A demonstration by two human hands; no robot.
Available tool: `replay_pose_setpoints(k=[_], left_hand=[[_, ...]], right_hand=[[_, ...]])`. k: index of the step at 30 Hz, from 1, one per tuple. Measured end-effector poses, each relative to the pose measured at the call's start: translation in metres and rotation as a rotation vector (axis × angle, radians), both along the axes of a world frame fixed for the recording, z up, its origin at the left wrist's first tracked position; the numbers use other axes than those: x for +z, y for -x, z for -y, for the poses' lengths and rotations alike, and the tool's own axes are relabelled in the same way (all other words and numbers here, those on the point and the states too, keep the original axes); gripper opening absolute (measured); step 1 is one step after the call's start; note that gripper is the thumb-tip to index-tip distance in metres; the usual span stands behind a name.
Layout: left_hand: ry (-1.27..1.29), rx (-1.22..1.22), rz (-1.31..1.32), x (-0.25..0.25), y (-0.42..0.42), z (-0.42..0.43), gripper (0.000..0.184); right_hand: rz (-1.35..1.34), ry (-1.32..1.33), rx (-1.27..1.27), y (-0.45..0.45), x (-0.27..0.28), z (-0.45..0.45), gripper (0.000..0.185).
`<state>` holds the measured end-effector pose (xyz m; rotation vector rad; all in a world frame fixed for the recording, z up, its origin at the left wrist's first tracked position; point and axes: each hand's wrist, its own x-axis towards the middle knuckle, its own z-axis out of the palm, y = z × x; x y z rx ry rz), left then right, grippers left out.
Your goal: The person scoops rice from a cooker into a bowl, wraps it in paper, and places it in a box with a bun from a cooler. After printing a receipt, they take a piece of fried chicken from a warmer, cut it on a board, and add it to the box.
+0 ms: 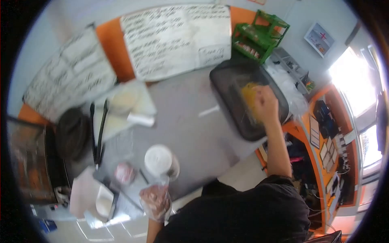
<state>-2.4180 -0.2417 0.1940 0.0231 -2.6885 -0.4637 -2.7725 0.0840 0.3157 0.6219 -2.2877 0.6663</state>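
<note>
My right hand is closed over a black tray at the upper right, against a clear container of yellow food. What its fingers hold is hidden. Clear plastic covers my left hand at the table's near edge. Blur hides its fingers and anything in them. Just beyond it stands a white round tub, and a pinkish wrapped ball lies to its left. Black tongs rest on a white board at the left.
The grey table spans the middle. A dark round object sits at its left end, near a white dish. Handwritten sheets line the back. A green rack stands behind the tray, with orange shelving at right.
</note>
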Motion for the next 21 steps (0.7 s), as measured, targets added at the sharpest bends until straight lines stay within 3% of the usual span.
replay_pose_setpoints(k=[3,6,8,9,12,16,18,19,21], left_hand=[[0.035,-0.065,-0.138,-0.012,0.053,-0.005,0.045],[-0.035,0.032,-0.161,0.002,0.126,-0.039,0.042],[-0.21,-0.076,-0.062,0.016,0.173,-0.056,0.041],[-0.142,-0.153,0.044,0.006,0.188,-0.056,0.04],[0.012,-0.352,0.041,0.013,0.249,-0.069,0.042],[-0.069,-0.329,0.055,0.01,0.286,-0.09,0.031],[-0.104,-0.314,0.065,0.015,0.299,-0.1,0.035],[-0.14,-0.317,0.071,0.016,0.303,-0.103,0.04],[-0.178,-0.279,0.084,0.005,0.297,-0.108,0.037]], right_hand=[[0.01,0.044,-0.031,0.11,0.026,-0.036,0.015],[0.086,0.041,-0.015,0.232,0.034,-0.089,0.014],[0.115,0.017,-0.085,0.314,0.03,-0.119,0.014],[0.163,-0.031,-0.127,0.352,0.026,-0.129,0.015],[0.196,0.009,-0.138,0.453,0.011,-0.141,0.021],[0.198,0.097,-0.139,0.52,-0.009,-0.103,0.029],[0.137,-0.033,-0.483,0.531,-0.019,-0.082,0.035],[0.14,-0.032,-0.464,0.542,-0.019,-0.081,0.035],[0.41,0.187,-0.335,0.566,-0.014,-0.088,0.029]])
